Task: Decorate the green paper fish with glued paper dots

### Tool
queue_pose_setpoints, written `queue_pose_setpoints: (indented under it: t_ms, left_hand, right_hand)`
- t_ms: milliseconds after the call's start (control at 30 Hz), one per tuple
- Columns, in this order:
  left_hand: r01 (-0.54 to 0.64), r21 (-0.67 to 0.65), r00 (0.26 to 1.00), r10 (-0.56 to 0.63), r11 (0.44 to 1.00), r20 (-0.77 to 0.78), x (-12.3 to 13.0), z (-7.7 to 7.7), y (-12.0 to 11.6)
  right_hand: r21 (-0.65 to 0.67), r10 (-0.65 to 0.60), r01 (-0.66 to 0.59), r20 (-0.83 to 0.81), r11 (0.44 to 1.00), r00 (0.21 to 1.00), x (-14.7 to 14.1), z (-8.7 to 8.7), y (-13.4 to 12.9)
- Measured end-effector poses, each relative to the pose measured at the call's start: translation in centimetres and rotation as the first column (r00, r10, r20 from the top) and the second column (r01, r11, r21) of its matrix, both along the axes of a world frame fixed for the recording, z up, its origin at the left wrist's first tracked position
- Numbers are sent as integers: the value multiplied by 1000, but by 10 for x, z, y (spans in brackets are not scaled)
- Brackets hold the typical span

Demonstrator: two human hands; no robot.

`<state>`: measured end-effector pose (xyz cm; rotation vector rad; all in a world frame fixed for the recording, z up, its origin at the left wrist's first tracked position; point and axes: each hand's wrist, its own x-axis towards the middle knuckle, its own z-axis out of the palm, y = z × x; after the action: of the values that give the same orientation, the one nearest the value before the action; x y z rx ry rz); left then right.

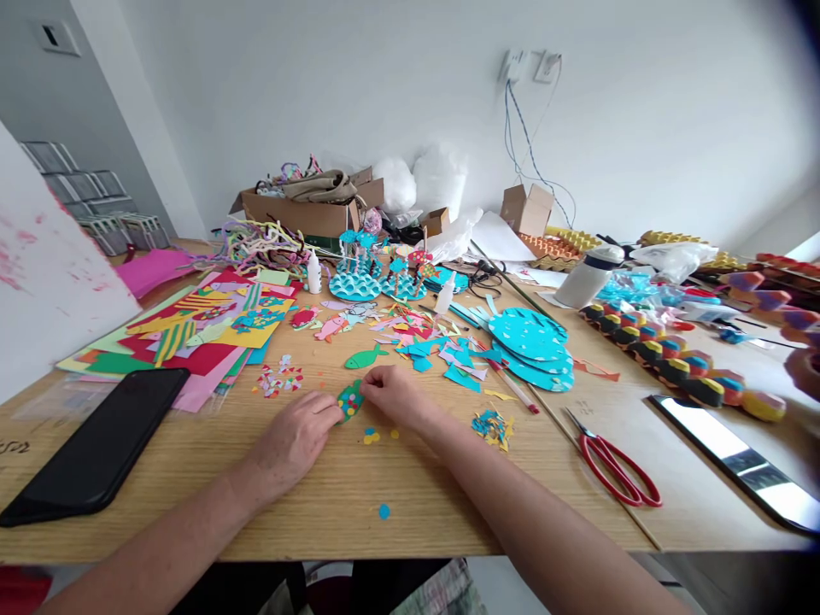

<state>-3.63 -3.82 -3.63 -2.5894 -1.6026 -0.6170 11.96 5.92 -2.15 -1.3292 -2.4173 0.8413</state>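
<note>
A green paper fish with coloured dots [349, 401] lies between my two hands. The closed fingers of my left hand [300, 437] hold its left edge. My right hand [395, 395] pinches at its upper right side, and whether a small dot is between those fingertips is hidden. Just above lies a plain green paper fish [366, 357]. Small yellow dots [371, 436] are on the table below the dotted fish, and a blue dot [384, 511] is nearer the front edge. Small red and white paper bits [280, 377] lie to the left.
A black phone [106, 440] and stacked coloured paper [198, 329] are at left. Red-handled scissors [616, 465], blue paper discs [531, 342] and another phone [736, 457] are at right. Glue bottles [313, 273] stand behind. Another person's hand [804, 369] shows at the right edge.
</note>
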Motion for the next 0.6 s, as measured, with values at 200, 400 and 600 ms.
queue_pose_setpoints:
  t_ms: [200,400,600]
  left_hand:
    - [14,13,999,-14,1000,32,-1,-1,0]
    - [-57,52,970,42,997,240,-8,-1,2]
    - [-89,49,951,70,995,302,-10,2,4]
  right_hand:
    - [-65,-51,41,-154,997,987,-3,2,-6]
    - [-180,-178,104,-461,978,869,31,27,18]
    - [-203,-67,-19,-408,979,910,46,41,13]
